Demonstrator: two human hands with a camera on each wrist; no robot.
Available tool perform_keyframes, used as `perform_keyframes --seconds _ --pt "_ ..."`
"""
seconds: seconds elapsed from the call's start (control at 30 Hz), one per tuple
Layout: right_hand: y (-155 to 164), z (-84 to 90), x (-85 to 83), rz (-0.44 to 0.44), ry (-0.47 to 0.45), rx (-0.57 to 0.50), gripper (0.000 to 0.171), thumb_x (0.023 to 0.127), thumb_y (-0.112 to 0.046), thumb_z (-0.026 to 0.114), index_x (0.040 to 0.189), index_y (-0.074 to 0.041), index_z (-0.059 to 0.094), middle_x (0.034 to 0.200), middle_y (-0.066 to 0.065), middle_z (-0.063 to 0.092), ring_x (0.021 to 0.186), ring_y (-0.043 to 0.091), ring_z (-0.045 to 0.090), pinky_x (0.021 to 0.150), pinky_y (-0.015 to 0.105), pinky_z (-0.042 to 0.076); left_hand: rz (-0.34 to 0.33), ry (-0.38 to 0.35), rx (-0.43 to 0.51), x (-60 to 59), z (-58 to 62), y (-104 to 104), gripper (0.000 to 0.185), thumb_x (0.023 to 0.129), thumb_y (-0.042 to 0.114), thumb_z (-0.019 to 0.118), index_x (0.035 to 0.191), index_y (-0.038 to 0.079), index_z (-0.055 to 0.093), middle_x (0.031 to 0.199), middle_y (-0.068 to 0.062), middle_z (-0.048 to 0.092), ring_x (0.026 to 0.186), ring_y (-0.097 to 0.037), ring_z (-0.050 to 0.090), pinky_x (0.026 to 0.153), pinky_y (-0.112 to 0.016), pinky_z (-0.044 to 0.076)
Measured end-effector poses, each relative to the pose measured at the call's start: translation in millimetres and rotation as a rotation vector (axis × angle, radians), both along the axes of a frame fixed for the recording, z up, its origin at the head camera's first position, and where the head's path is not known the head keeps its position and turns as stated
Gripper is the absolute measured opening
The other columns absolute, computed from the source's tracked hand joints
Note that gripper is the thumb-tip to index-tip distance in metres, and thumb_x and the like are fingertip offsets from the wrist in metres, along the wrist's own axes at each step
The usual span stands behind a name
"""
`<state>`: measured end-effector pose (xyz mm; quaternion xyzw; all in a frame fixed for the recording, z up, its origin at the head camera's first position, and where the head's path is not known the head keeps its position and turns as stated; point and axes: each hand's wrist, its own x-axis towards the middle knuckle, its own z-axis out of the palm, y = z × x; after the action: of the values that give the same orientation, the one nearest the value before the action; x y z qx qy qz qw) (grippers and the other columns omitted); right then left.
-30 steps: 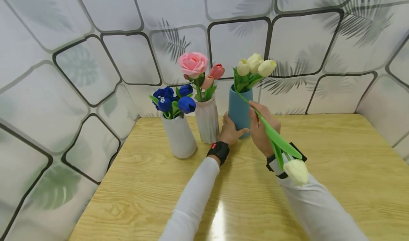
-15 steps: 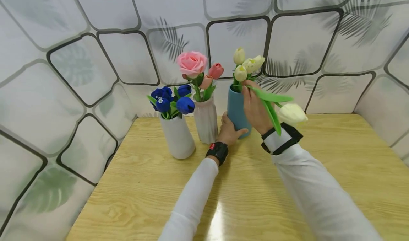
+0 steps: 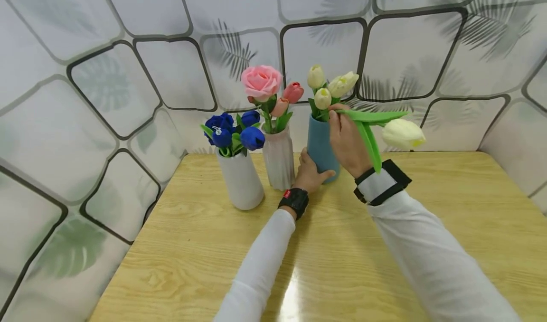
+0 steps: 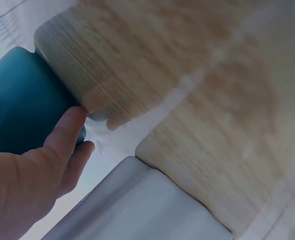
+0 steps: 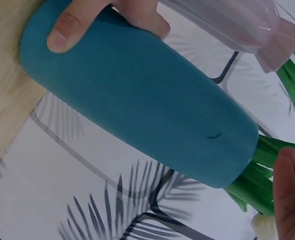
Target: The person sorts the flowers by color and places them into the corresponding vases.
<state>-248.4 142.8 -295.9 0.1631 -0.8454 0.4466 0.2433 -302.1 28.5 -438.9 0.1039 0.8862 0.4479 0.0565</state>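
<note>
My left hand [image 3: 309,174] grips the lower part of a blue vase [image 3: 319,141], its thumb across the front. In the right wrist view that hand [image 5: 95,17] wraps the base of the upright vase [image 5: 137,95]. Several cream tulips [image 3: 323,99] stand in the vase's mouth. Right at the rim, my right hand [image 3: 348,141] pinches the stem of another cream tulip [image 3: 402,134]. This tulip lies sideways, its head out to the right past the wrist and its green leaves [image 3: 371,144] hanging over the hand. The stem's lower end is hidden behind the fingers.
Left of the blue vase stands a ribbed pale pink vase [image 3: 278,163] with a pink rose [image 3: 261,83] and pink tulips. Further left is a white vase [image 3: 240,182] holding blue flowers [image 3: 252,138]. A patterned cloth wall [image 3: 406,56] rises behind the wooden table [image 3: 192,265].
My right hand has risen to the vase's mouth. The tulip it holds has swung up from drooping over my wrist to pointing right. The left hand keeps its place on the vase.
</note>
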Motion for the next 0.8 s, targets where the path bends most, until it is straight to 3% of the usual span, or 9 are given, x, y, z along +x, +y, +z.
perform_keyframes --seconds 0.1,0.17,0.33,0.43,0.5,0.6,0.67,0.8 --pt "-0.1 -3.1 -5.8 0.031 -0.052 0.026 0.046 0.111 -0.026 0.024 0.136 0.007 0.044 0.113 0.028 0.057 0.098 0.038 0.057 0.082 0.047 0.047 -0.002 -0.008 -0.014 -2.6 -3.4 -1.1 0.104 0.094 0.041 0.067 0.157 0.007 -0.009 0.16 -0.025 0.011 0.141 -0.046 0.031 0.111 -0.053 0.035" --pt "0.4 -2.2 -8.5 0.037 -0.078 0.065 0.047 0.111 -0.028 0.022 0.137 0.006 0.042 0.114 0.028 0.058 0.103 0.038 0.057 0.085 0.048 0.047 -0.004 -0.011 -0.017 -3.0 -4.3 -1.4 0.105 0.094 0.041 0.067 0.157 0.008 -0.009 0.16 -0.025 0.011 0.141 -0.047 0.031 0.111 -0.053 0.035" --pt "-1.9 5.4 -13.0 -0.083 0.013 0.155 0.049 0.111 -0.028 0.023 0.132 0.006 0.051 0.102 0.023 0.06 0.085 0.034 0.057 0.073 0.045 0.046 -0.007 0.008 -0.012 -3.5 -6.3 -0.8 0.105 0.093 0.042 0.068 0.157 0.007 -0.008 0.16 -0.025 0.012 0.141 -0.048 0.031 0.111 -0.054 0.035" --pt "-3.7 7.9 -14.6 -0.173 0.099 0.143 0.047 0.111 -0.026 0.028 0.126 0.007 0.058 0.097 0.021 0.063 0.078 0.035 0.059 0.068 0.045 0.046 -0.006 0.022 -0.021 -2.9 -6.5 -0.6 0.104 0.093 0.042 0.068 0.156 0.005 -0.007 0.159 -0.026 0.013 0.14 -0.048 0.032 0.111 -0.053 0.036" --pt "-4.2 8.4 -15.6 -0.188 0.124 0.119 0.046 0.11 -0.025 0.031 0.124 0.008 0.06 0.097 0.022 0.063 0.078 0.036 0.059 0.068 0.046 0.046 -0.003 0.022 -0.022 -1.9 -5.0 -0.7 0.104 0.093 0.041 0.069 0.156 0.005 -0.006 0.159 -0.025 0.013 0.14 -0.047 0.033 0.111 -0.053 0.036" --pt "-3.6 7.7 -17.7 -0.166 0.065 0.117 0.046 0.11 -0.026 0.031 0.125 0.007 0.059 0.097 0.021 0.063 0.081 0.036 0.059 0.072 0.047 0.047 -0.002 0.017 -0.02 -1.1 -2.1 -0.9 0.103 0.094 0.041 0.068 0.156 0.005 -0.006 0.16 -0.025 0.013 0.141 -0.046 0.032 0.111 -0.053 0.035" --pt "-2.5 6.3 -19.3 -0.125 -0.027 0.147 0.047 0.111 -0.028 0.028 0.125 0.006 0.058 0.098 0.021 0.061 0.084 0.036 0.058 0.075 0.047 0.046 -0.007 0.014 -0.006 -1.2 -0.7 -1.2 0.103 0.094 0.041 0.067 0.157 0.006 -0.006 0.16 -0.025 0.012 0.141 -0.047 0.031 0.112 -0.053 0.034" --pt "-1.3 0.4 -22.3 -0.119 -0.121 0.297 0.041 0.11 -0.024 0.031 0.116 0.004 0.06 0.087 0.02 0.059 0.079 0.036 0.059 0.072 0.048 0.049 -0.033 0.017 0.017 -1.3 -0.3 -3.1 0.103 0.094 0.043 0.066 0.157 0.005 -0.006 0.159 -0.028 0.011 0.14 -0.051 0.03 0.111 -0.056 0.034"
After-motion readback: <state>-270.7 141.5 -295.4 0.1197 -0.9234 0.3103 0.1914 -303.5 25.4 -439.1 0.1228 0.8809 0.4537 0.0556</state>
